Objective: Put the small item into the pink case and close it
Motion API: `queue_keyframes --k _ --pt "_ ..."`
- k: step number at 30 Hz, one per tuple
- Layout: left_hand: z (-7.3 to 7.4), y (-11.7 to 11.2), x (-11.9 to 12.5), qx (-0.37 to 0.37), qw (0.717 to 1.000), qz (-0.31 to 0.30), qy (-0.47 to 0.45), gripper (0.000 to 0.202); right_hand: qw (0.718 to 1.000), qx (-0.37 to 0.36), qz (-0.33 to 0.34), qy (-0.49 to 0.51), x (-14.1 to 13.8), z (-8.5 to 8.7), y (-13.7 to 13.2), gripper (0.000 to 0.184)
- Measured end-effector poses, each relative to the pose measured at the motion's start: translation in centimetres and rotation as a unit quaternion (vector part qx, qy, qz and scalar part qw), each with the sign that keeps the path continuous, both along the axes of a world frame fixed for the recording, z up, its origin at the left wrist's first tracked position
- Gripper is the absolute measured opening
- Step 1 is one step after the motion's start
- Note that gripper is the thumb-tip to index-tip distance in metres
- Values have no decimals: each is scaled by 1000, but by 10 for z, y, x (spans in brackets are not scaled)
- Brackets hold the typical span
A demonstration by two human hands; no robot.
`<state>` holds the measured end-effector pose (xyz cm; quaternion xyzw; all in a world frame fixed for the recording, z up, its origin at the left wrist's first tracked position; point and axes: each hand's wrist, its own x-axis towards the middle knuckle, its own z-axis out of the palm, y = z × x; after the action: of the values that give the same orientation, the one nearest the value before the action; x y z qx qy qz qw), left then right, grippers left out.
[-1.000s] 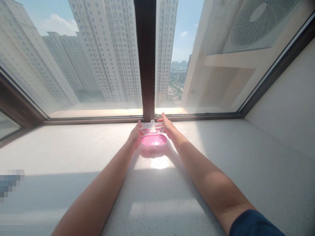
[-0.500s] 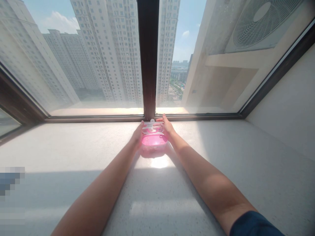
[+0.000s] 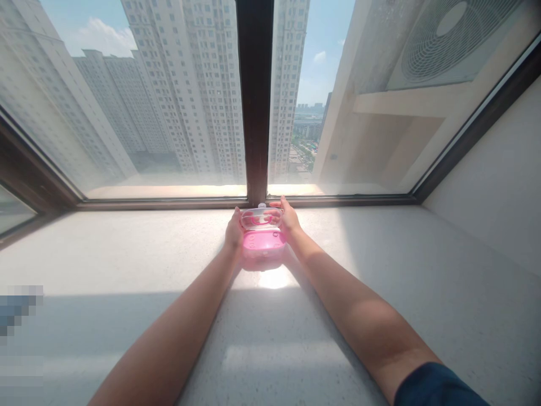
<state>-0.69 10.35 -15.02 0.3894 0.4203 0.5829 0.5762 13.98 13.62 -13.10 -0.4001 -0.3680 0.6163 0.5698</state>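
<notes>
A small pink plastic box sits on the pale windowsill, close to the window frame. Its clear lid, with a pink handle-like loop and a clear tab, stands raised at the back. My left hand grips the left side of the box and lid, its thumb pointing up and its other fingers partly hidden. On the right, my right hand holds the lid's edge, with some fingers seen through the clear plastic behind it. What lies inside the box cannot be made out.
The speckled sill stretches around the box, with bright sun and shadow bands. A dark window post rises right behind it, between two glass panes. A white wall stands at the right. A blurred patch lies at the left edge.
My left hand has shifted slightly left. The clear lid looks wider and more upright. The box and my right hand have hardly moved.
</notes>
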Motion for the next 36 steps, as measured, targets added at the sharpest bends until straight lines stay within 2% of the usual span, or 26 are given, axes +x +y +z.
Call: queue_keyframes --k 4,9,13,16,18,23,26,28,33,36 --pt "3 -3 0 12 997 28 -76 49 1000 0 -17 18 0 1 -1 39" --pt "5 -8 -1 37 997 20 -72 46 998 8 -57 31 1 -1 -2 40" --pt "5 -11 -2 40 997 19 -66 43 997 15 -60 54 2 -3 -1 44" --pt "7 -13 -3 42 996 3 -78 43 995 14 -37 89 3 -4 1 37" --pt "8 -15 -3 56 995 -15 -80 42 995 17 2 97 4 -5 1 32" --pt "6 -14 -3 110 994 -18 -4 30 988 20 104 108 8 -5 -2 27" --pt "4 -13 -5 160 986 -29 19 16 989 25 110 94 10 -4 -5 30" --pt "4 -13 -8 169 984 -49 22 12 989 28 115 85 11 -4 -6 30" --pt "5 -13 -13 181 978 -91 53 14 987 37 146 57 16 -2 -5 27" --pt "6 -14 -15 204 970 -104 85 17 989 49 139 -18 19 5 -2 22"
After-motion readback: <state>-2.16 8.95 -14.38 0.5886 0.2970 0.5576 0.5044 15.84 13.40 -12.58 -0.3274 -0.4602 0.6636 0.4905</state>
